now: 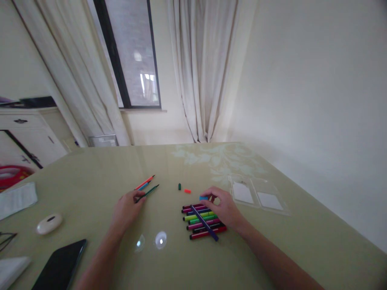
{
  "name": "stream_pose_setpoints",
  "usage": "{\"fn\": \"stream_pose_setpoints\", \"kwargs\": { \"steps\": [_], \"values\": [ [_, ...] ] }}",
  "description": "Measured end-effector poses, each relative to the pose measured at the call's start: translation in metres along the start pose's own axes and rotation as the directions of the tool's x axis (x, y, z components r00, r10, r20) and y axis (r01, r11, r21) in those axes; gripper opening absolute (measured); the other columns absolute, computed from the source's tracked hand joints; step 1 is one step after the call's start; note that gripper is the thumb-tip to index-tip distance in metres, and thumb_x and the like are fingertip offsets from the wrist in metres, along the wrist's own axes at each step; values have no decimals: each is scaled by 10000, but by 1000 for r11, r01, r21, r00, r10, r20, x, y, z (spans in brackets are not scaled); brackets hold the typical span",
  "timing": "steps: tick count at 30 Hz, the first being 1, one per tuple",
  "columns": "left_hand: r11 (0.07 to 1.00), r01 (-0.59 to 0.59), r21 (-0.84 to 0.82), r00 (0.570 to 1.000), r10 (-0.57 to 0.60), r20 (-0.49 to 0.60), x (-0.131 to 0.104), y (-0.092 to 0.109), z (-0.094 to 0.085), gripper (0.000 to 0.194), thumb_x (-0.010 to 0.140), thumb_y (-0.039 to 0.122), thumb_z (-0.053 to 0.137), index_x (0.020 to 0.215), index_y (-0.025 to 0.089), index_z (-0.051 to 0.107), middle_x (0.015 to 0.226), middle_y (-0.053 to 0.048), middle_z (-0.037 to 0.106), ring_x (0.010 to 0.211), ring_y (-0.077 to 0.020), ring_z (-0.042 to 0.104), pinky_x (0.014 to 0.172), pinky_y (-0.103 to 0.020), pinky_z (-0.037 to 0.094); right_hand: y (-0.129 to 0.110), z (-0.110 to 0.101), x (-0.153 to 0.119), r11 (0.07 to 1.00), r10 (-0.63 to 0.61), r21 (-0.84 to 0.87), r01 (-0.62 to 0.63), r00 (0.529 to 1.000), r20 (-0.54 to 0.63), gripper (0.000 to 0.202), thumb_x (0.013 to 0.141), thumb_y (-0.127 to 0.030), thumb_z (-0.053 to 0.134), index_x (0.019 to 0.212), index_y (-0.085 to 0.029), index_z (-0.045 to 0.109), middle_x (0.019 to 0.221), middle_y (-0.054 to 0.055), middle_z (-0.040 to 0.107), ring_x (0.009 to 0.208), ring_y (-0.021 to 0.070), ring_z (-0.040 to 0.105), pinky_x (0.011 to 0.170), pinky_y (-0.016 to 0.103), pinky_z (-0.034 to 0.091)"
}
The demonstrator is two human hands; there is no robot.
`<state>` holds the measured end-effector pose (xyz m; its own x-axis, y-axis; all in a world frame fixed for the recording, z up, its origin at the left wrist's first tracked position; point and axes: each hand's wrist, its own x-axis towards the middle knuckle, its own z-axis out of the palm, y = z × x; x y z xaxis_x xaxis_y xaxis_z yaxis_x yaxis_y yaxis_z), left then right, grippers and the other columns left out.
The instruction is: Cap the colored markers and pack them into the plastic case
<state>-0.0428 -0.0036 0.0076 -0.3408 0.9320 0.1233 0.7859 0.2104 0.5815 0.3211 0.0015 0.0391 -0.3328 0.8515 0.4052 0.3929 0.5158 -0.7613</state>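
On my feed: both hands are over the table (169, 262), forearms coming in from its near edge.

Left hand (128, 209): left of the surface's middle. Thumb and fingers closed on the dark green pen (152, 191), dark tip out, pointing away and to the right. Orange-red pen (145, 183) and blue pen (144, 186) stick out just beyond the same fingers, tips the same way; can't tell if they're gripped or lying on the surface.

Right hand (225, 207): right of the middle, thumb and fingers pinching the blue cap (203, 198) just past the far end of the marker row (202, 216). The row lies side by side, black ends to the left: reds, purples, greens, darks. Navy marker (208, 228) lies diagonally on top, near end angled right.

Dark green cap (179, 187) and orange cap (188, 191) sit between the hands, near each other, beyond the row. Dark green one upright or flat, can't tell.

Clear plastic case (254, 186) lies open near the right edge, white inserts inside. Phone (60, 264) by the near left corner, white oval device (49, 224) beyond it, paper (18, 199) at the left edge.
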Motion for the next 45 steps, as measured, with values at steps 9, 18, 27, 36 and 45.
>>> {"fn": "stream_pose_setpoints", "kwargs": {
  "steps": [9,18,27,36,45],
  "values": [
    [984,136,113,969,-109,-220,1,-15,-19,393,898,478,545,1042,195,776,941,-154,784,870,-338,731,746,-409,533,-2,-1,0,1000,3,7,-3,1000,8,86,901,-282,744,951,-213,761,888,31,741,762,174,670,731,290,538],
    [987,28,-158,988,-51,-144,5,-13,-20,314,801,485,636,854,202,763,841,-123,791,787,-321,742,703,-409,560,-1,-1,1,1000,-3,31,4,1000,-12,95,901,-292,742,950,-214,765,879,31,736,762,174,663,741,296,533],
    [645,-99,-758,982,186,29,-39,76,12,357,661,442,870,909,196,796,841,-61,811,782,-218,761,762,-337,639,1,-5,2,969,70,241,-43,992,-107,174,866,-334,774,999,-225,796,890,40,750,777,183,667,722,307,540],
    [570,-38,-821,979,187,84,-49,84,11,302,675,369,891,910,202,802,869,-49,816,810,-186,764,755,-266,636,-3,-8,2,957,6,288,33,991,-134,175,862,-346,788,994,-231,802,902,45,738,782,175,667,720,298,557],
    [596,-45,-802,961,246,129,-55,85,15,293,732,385,877,946,201,796,909,-55,815,831,-203,768,766,-297,644,-8,-6,0,958,42,285,-24,998,-56,218,861,-379,790,1019,-231,820,875,49,740,798,188,668,713,304,545]
  ]
}}
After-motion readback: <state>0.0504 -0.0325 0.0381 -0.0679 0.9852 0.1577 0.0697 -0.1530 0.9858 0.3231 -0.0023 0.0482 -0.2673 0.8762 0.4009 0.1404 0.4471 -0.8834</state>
